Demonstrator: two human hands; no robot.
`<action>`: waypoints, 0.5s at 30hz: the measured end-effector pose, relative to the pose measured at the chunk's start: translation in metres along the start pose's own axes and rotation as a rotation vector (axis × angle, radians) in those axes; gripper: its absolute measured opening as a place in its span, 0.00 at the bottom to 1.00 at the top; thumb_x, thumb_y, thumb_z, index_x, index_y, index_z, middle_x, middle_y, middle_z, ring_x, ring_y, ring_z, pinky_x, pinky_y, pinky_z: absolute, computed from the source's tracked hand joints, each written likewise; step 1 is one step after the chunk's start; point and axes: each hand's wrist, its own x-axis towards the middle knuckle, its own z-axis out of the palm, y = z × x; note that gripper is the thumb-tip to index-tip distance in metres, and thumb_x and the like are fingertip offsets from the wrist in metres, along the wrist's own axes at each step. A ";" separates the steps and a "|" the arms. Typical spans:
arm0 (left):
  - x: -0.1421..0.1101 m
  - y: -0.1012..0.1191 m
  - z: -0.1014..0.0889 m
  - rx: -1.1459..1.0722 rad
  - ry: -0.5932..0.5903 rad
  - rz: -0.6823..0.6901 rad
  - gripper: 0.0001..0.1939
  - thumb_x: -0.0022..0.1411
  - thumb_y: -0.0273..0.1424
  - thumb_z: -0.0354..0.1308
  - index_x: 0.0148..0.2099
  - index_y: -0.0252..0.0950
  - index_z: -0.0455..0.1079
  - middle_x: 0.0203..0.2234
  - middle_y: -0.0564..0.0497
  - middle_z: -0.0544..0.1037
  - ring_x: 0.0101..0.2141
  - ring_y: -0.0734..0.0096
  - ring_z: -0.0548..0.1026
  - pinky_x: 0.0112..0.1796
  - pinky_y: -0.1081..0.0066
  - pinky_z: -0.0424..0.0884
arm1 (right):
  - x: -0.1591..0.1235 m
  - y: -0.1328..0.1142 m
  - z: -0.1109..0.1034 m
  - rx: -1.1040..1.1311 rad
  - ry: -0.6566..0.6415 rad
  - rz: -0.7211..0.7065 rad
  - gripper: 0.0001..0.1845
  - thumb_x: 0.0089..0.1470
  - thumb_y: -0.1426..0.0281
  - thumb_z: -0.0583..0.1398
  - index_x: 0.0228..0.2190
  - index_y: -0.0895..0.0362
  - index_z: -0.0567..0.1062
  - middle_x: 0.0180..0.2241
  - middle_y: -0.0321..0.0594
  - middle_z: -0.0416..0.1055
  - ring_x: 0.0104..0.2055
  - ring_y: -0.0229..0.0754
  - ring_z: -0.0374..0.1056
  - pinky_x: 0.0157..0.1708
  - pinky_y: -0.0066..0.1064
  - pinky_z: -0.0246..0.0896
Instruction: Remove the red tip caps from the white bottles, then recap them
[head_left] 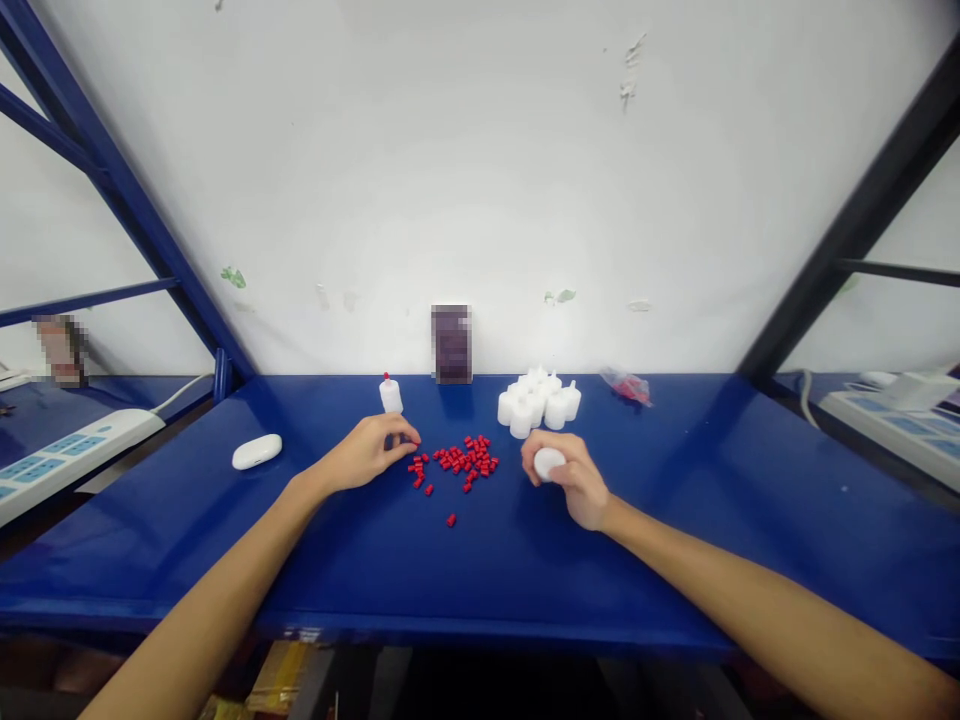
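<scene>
My right hand (574, 475) is wrapped round a white plastic bottle (550, 463), its round base turned toward me. The bottle's tip is hidden behind my fingers. My left hand (373, 450) hovers at the left edge of a loose pile of small red caps (469, 458). Its thumb and fingertips nearly meet in a pinch, and anything between them is too small to make out. One red cap (451, 520) lies apart, nearer to me. Beyond my left hand stands a white bottle (390, 397) with a red cap on its tip. Several white bottles (521, 415) with bare nozzles stand grouped beyond my right hand.
The blue table (480, 580) runs back to a white wall. A white oval case (257, 452) lies at left, and a blurred dark upright object (452, 345) leans on the wall. Farther right is a clear bag with red contents (628, 387). Power strips (82, 450) and metal posts flank the table.
</scene>
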 end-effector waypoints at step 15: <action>0.066 0.119 0.064 -0.705 0.308 0.174 0.10 0.60 0.35 0.63 0.40 0.34 0.77 0.35 0.46 0.80 0.36 0.67 0.77 0.38 0.69 0.73 | 0.013 0.009 0.005 0.143 0.154 0.256 0.09 0.49 0.66 0.51 0.28 0.57 0.69 0.16 0.34 0.64 0.17 0.38 0.58 0.21 0.30 0.51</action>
